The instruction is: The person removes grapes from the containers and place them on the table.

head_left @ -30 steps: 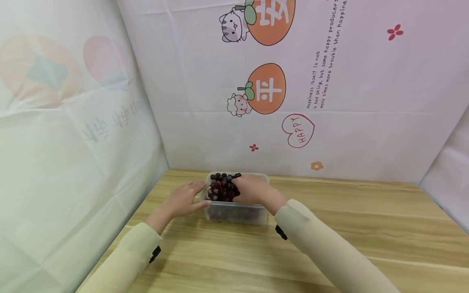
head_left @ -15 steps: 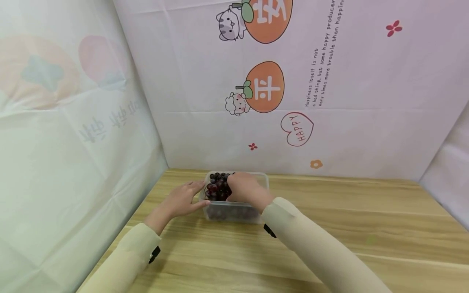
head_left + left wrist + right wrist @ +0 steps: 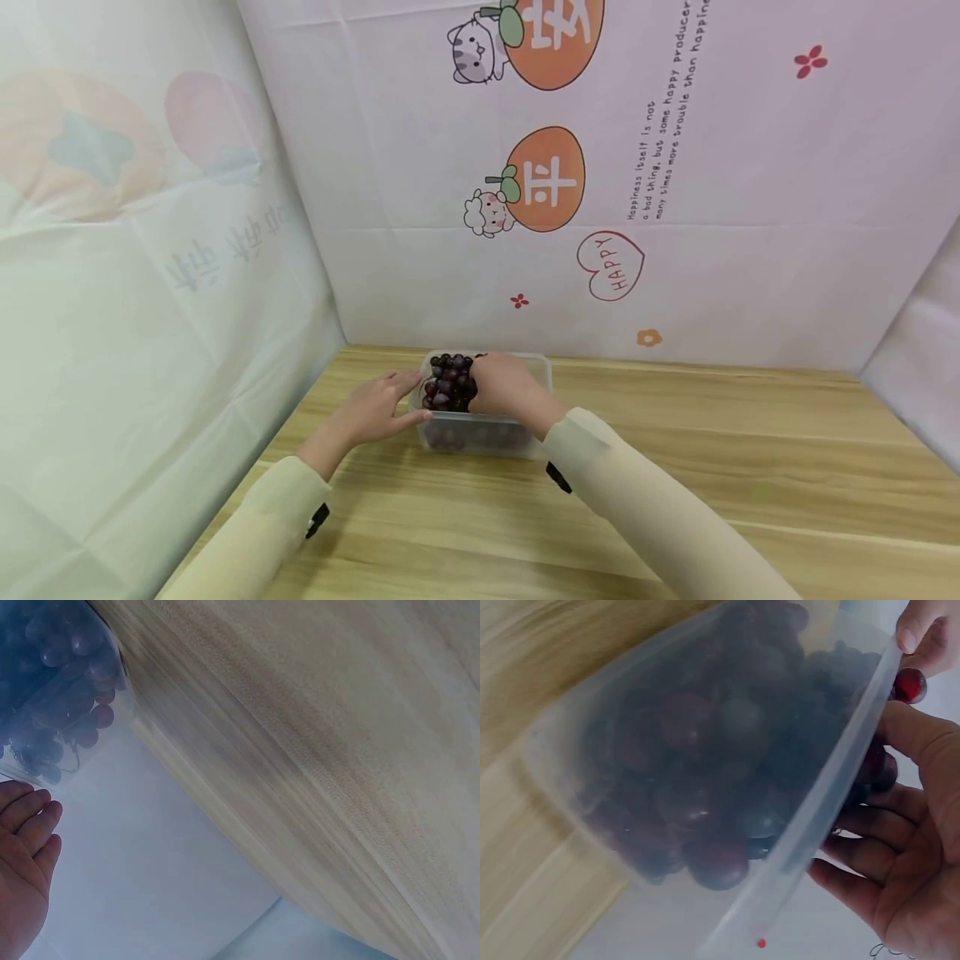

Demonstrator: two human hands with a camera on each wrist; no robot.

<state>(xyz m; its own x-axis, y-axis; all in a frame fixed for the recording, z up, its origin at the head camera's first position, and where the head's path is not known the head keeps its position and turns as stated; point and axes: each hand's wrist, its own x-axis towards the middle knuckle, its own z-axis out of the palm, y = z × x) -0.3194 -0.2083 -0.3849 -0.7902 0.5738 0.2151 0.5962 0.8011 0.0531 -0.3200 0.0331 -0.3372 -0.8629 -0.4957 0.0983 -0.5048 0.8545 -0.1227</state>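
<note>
A translucent plastic container [image 3: 453, 415] stands on the table with dark red and purple grapes [image 3: 448, 382] in it. My left hand [image 3: 371, 410] rests on its left end, with straight fingers along the side and the thumb at the front rim corner. The left wrist view shows that hand [image 3: 24, 862] flat-fingered beside the clear wall. My right hand [image 3: 508, 387] reaches over the rim into the container. In the right wrist view its thumb and curled fingers [image 3: 866, 859] hold grapes [image 3: 877, 766] just above the rim; the fingertips are partly hidden.
The container stands near the back of the wood-grain table [image 3: 675, 467], close to a white printed cloth backdrop [image 3: 420, 283]. Another white cloth [image 3: 150, 350] hangs along the left side.
My right hand has shifted slightly left and deeper over the grapes, then a touch back right. The grapes under it have moved a little. My left hand has stayed in place.
</note>
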